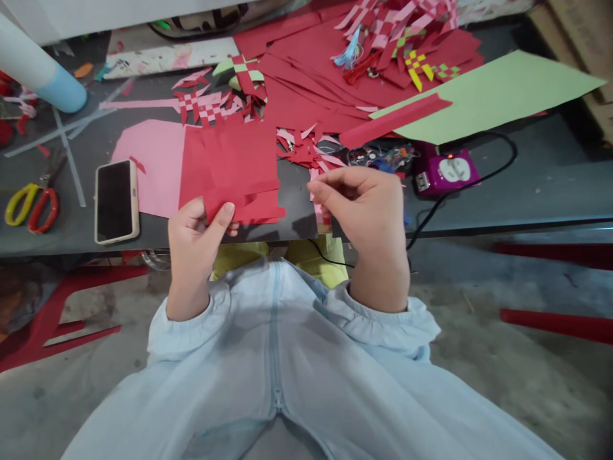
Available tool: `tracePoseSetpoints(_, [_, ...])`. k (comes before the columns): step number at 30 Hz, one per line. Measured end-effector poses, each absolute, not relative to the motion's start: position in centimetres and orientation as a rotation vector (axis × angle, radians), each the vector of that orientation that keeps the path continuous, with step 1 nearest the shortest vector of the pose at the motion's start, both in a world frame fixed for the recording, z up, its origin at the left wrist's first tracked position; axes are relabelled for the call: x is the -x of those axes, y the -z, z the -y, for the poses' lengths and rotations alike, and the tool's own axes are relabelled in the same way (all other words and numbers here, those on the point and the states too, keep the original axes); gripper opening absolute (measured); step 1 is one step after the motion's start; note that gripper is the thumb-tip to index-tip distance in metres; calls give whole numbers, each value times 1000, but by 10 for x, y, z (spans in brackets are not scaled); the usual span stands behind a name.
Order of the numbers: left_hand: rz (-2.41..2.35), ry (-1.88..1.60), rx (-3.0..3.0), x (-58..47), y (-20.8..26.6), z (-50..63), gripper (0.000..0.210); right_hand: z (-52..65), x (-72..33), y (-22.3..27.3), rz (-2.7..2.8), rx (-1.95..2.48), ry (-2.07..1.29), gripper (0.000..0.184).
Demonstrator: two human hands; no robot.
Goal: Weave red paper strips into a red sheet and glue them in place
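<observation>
My left hand (198, 239) pinches a piece of red paper (232, 163) by its lower left, thumb on top. Strips are cut along the lower right side of that paper. It overlaps a pink paper sheet (153, 153) lying on the table. To the right, my right hand (366, 207) is closed in a pinch, thumb against forefinger, apart from the red paper. Whatever its fingertips hold, if anything, is too small to make out. Red and pink paper scraps (306, 150) lie just beyond it.
At left are a phone (116, 201) and scissors (36, 198) with yellow and red handles. Woven paper pieces (205, 105) and stacked red sheets (306, 76) lie farther back. A green sheet (498, 96) and a purple power adapter (447, 171) with a black cable are at right.
</observation>
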State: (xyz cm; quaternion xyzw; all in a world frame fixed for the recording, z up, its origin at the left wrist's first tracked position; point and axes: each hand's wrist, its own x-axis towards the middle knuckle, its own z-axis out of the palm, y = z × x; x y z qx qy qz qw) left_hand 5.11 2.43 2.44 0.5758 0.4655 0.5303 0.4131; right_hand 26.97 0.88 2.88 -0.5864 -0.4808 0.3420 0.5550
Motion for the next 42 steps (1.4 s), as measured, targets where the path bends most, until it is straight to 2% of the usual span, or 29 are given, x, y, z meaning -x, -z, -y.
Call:
tracePoseSetpoints(4, [-1210,-1355,-1442,-48,-25,-27,28,-6,-270,-20,1211,1367,-1052,4])
tracePoseSetpoints(10, [-1240,-1362,-1422,-46,-24,-28,28,-7,-251,-9,1206,1300,-1280,24])
tracePoseSetpoints(14, [-1223,-1362,-1417,-46,-24,-27,28,-9,-246,-9,1183,1249,-1310,17])
tracePoseSetpoints(17, [-1205,-1392,-1415,-44,-26,-26,27,-11,-254,-8,1197,1283,-1241,12])
tracePoseSetpoints(23, [-1195,-1441,-1417,-43,-28,-27,28,-7,-264,-14,1050,1345,-886,10])
tracePoseSetpoints(28, [-1235,-1397,-1472,-48,-25,-24,24,-3,-240,-29,1344,1199,-682,8])
tracePoseSetpoints(37, [-1151,-1373,-1431,-59,-22,-17,16,-8,-220,-26,1570,1194,-641,9])
tracePoseSetpoints(42, [-1135,-1344,-1361,-61,-20,-16,22,-11,-227,-27,1557,1289,-619,15])
